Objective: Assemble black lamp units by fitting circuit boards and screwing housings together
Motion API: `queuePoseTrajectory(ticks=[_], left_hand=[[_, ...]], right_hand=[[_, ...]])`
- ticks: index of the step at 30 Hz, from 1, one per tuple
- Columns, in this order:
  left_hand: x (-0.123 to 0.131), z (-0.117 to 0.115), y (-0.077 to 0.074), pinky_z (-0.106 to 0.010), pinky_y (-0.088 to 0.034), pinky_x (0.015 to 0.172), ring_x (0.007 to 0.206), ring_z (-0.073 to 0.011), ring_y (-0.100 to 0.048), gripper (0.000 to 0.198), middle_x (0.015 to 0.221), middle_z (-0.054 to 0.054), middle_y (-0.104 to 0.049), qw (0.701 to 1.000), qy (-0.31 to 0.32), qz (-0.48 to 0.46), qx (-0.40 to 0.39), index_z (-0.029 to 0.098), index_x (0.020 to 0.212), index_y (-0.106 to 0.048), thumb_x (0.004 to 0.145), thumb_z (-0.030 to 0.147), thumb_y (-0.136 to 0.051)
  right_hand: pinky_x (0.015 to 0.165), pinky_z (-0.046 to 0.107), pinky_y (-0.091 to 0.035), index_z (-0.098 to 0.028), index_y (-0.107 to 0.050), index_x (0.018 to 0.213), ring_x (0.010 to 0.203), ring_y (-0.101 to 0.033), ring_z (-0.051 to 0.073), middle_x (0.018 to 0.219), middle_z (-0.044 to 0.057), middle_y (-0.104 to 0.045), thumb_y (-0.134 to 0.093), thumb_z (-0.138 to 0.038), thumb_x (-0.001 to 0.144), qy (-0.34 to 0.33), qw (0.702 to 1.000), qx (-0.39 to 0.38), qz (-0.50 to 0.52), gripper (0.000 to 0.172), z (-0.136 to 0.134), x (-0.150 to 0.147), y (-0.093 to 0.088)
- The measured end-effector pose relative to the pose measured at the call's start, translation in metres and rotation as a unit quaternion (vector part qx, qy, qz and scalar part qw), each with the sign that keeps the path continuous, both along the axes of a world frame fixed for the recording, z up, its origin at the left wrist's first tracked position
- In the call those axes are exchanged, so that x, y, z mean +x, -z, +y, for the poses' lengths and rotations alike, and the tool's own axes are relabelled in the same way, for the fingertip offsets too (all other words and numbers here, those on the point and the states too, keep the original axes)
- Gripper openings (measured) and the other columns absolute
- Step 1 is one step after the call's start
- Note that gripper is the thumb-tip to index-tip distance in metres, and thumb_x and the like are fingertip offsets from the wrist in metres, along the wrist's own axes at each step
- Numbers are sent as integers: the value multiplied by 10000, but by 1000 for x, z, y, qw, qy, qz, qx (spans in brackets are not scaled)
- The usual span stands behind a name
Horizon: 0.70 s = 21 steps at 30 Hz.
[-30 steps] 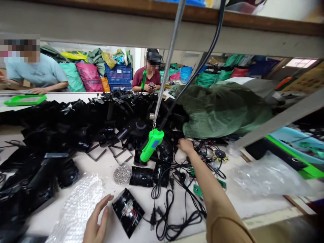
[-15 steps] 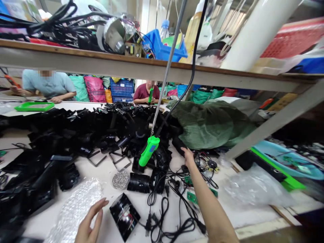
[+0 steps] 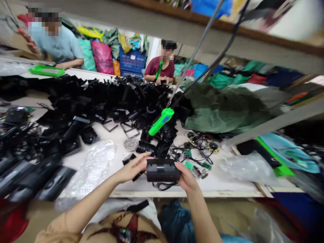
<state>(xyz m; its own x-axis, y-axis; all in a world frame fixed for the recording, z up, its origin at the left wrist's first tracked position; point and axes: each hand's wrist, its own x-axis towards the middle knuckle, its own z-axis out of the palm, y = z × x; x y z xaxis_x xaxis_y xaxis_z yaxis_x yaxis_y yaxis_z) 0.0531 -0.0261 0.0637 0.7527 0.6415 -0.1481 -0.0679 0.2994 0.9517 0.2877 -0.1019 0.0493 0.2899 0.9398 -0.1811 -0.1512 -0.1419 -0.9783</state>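
Note:
A black, rounded rectangular plastic casing [image 3: 163,171] is held level above the near edge of the white table. My right hand [image 3: 187,177] grips its right end, with the thumb at the upper corner. At the left end my left hand [image 3: 136,166] is against the casing, its fingers reaching past the top corner. Partly hidden behind my left hand lies an open black casing [image 3: 129,158]. Black cables [image 3: 164,186] show below the held casing. Just beyond are a round dish of small metal screws [image 3: 131,144] and another black casing [image 3: 146,147].
A green electric screwdriver [image 3: 161,122] hangs over the table. Black parts [image 3: 116,96] are heaped along the back. Bubble wrap [image 3: 95,162] lies left, green circuit boards [image 3: 188,164] and a clear plastic bag [image 3: 246,167] right. Two people [image 3: 60,47] sit across the table.
My right hand has brought the black casing from beside the green sack to the near edge. My left hand has come up to its left end. The camera view has tilted down.

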Motion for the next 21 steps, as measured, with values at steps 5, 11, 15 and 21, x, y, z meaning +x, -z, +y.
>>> queuePoseTrajectory(ticks=[5, 11, 15, 21], left_hand=[[-15, -29, 27, -235, -458, 719, 822, -133, -582, 466, 971, -52, -626, 974, -46, -17, -222, 172, 1068, -613, 687, 416, -722], [-40, -49, 41, -230, -433, 705, 788, -121, -562, 415, 930, -46, -612, 945, -183, -81, -259, 167, 1036, -590, 709, 389, -717], [-42, -58, 43, -235, -412, 732, 829, -139, -547, 424, 946, -37, -592, 957, -207, -51, -198, 160, 1042, -568, 729, 420, -686], [-26, -84, 42, -259, -393, 840, 928, -158, -511, 351, 968, -40, -568, 969, -246, -24, -30, 177, 1074, -490, 821, 404, -580]], right_hand=[[627, 338, -532, -176, -630, 734, 675, -647, 219, 628, 51, -661, -447, -744, 698, -55, 993, -84, 60, 598, 3, -50, 21], [797, 388, -532, -201, -503, 1166, 958, -613, 225, 1162, 127, -578, -509, -583, 778, -24, 994, -8, -107, 545, -18, -72, 43], [935, 458, -466, -248, -337, 1342, 1219, -438, 272, 1401, 134, -350, -646, -365, 747, -40, 970, 47, -234, 680, -35, -92, 47], [946, 429, -468, -273, -133, 1417, 1225, -459, 246, 1432, 148, -317, -568, -343, 810, -77, 992, 13, -104, 750, -46, -131, 52]])
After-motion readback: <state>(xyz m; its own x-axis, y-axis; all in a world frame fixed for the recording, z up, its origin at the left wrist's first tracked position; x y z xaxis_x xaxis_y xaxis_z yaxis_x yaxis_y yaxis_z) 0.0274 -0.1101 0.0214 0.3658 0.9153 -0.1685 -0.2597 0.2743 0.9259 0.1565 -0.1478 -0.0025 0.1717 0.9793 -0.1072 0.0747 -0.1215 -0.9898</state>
